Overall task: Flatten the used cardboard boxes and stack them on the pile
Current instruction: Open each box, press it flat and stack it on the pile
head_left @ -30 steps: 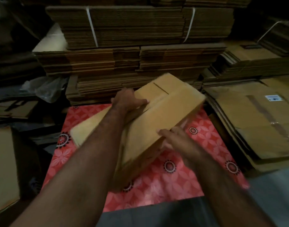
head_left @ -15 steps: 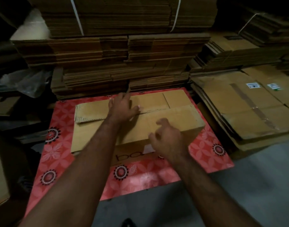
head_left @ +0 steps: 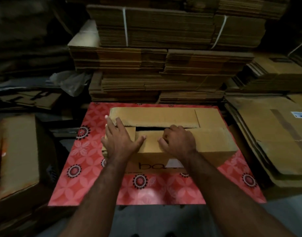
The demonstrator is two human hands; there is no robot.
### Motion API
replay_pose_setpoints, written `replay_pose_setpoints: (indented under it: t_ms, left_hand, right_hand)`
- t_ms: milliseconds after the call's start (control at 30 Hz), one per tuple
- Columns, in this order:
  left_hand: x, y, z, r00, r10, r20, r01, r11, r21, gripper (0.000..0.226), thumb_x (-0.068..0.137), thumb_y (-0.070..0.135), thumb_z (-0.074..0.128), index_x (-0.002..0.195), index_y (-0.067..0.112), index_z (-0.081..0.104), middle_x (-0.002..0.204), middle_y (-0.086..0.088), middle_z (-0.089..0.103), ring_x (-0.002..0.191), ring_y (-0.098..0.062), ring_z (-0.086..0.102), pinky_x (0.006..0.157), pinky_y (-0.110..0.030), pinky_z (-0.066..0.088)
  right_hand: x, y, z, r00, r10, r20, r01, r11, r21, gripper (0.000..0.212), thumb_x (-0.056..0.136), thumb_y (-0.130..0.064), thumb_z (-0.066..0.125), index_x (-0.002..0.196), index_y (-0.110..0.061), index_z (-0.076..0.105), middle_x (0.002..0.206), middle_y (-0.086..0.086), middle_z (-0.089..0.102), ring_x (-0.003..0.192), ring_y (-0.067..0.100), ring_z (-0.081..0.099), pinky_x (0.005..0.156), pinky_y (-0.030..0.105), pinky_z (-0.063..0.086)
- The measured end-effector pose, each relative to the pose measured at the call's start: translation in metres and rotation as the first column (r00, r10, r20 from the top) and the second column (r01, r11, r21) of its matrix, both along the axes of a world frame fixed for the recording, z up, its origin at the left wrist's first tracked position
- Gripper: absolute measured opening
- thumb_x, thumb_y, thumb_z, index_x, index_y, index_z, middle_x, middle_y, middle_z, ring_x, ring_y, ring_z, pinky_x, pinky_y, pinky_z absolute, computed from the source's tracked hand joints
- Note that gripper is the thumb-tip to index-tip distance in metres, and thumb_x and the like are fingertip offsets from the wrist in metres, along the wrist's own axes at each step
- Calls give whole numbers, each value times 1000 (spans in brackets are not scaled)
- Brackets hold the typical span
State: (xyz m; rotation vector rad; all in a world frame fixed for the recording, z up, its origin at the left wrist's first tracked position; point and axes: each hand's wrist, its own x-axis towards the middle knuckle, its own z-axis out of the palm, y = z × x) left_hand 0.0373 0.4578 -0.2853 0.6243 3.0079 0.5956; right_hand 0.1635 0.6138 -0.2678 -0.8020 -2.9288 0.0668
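Observation:
A brown cardboard box (head_left: 213,141) with black lettering on its near side stands on a red patterned sheet (head_left: 95,168). Its far flap (head_left: 157,117) lies folded out flat behind it. A dark gap shows between the flaps. My left hand (head_left: 120,139) lies flat with spread fingers on the box's left top flap. My right hand (head_left: 178,142) rests on the top near the middle, its fingers curled over the flap edge at the gap.
Tall strapped stacks of flattened cardboard (head_left: 164,53) rise right behind the sheet. A low pile of flattened boxes (head_left: 270,134) lies to the right. Another box (head_left: 15,154) sits at the left, with a crumpled plastic bag (head_left: 69,82) beyond it. Grey floor (head_left: 155,219) lies in front.
The box was tilted up in both hands; now it sits level on the red sheet. My left hand slid left along the top and my right hand moved up to the flap edge.

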Motion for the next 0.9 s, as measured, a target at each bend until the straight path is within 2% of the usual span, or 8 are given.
replay_pose_setpoints:
  t_ms: [133, 200, 300, 467, 533, 733, 833, 900]
  left_hand:
    - [2, -1, 3, 1000, 1, -12, -1, 1000, -1, 126, 71, 85, 59, 160, 11, 10, 168, -16, -11, 150, -39, 20, 108, -58, 33]
    - [2, -2, 4, 1000, 4, -9, -4, 1000, 23, 128, 69, 87, 61, 159, 11, 11, 168, -15, -11, 148, -39, 24, 107, -58, 35]
    - [0, -1, 5, 999, 30, -27, -28, 999, 40, 130, 64, 86, 66, 158, 12, 15, 168, -13, -7, 148, -38, 26, 107, -59, 37]
    - [-10, 4, -11, 984, 133, -114, -109, 975, 193, 126, 59, 87, 65, 150, 7, 31, 148, -21, 39, 132, -39, 43, 106, -51, 43]
    - [-9, 12, -8, 971, 228, -78, -205, 951, 232, 118, 63, 76, 76, 146, 3, 33, 142, -24, 43, 128, -42, 44, 105, -51, 43]
    - [-4, 50, 26, 963, 231, -135, -240, 969, -55, 81, 78, 66, 70, 119, -1, 53, 116, -26, 59, 106, -43, 58, 81, -45, 51]
    - [1, 73, 41, 978, 94, -185, -146, 946, -290, 40, 96, 47, 51, 103, 11, 67, 104, -16, 70, 93, -35, 68, 72, -37, 52]
    - [5, 79, 54, 980, -32, -194, -58, 897, -439, 29, 99, 31, 49, 97, 15, 73, 101, -7, 73, 93, -29, 71, 71, -34, 53]
  right_hand:
    - [-19, 14, -8, 995, 98, -26, -94, 987, 129, 46, 92, -59, 55, 114, -21, 69, 118, 3, 62, 111, 24, 53, 86, 40, 42]
    - [-28, 24, -16, 983, 156, -96, -129, 963, 237, 50, 90, -61, 56, 118, -21, 66, 122, 3, 60, 110, 24, 53, 87, 41, 43]
    - [-44, 41, -26, 954, 228, -195, -171, 948, 269, 51, 89, -57, 63, 124, -20, 61, 125, 4, 62, 112, 24, 57, 90, 41, 45]
    - [-55, 54, -36, 854, 349, -387, -264, 930, 256, 21, 99, -37, 61, 102, -17, 67, 96, 4, 70, 85, 24, 64, 73, 35, 47]
    - [-53, 54, -32, 840, 321, -438, -238, 942, 235, 18, 98, -35, 63, 100, -18, 67, 93, 3, 70, 82, 23, 64, 71, 34, 47]
    - [-47, 66, -24, 854, 266, -446, -191, 960, 206, 21, 100, -39, 57, 101, -20, 66, 93, 0, 69, 81, 21, 64, 68, 34, 47]
    - [-49, 72, -26, 852, 263, -453, -174, 958, 229, 23, 99, -41, 56, 98, -21, 67, 90, -1, 68, 78, 20, 63, 65, 32, 45]
    - [-51, 73, -30, 848, 261, -462, -161, 956, 244, 25, 98, -43, 55, 95, -21, 67, 87, -1, 67, 75, 22, 62, 63, 32, 42]
